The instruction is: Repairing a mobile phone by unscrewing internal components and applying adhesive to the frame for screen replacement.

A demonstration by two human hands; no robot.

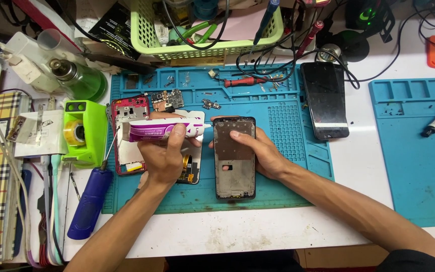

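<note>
My left hand [164, 153] pinches a purple-and-white glue tube [164, 128], nozzle pointing right; my right hand [258, 148] lies spread, pressing the phone frame [234, 174] onto the blue mat [288, 136].

My phone-repair workbench — a blue repair mat [288, 126] under opened phones, a red screwdriver [242, 81] on it, a green parts basket [202, 48] behind it.
</note>
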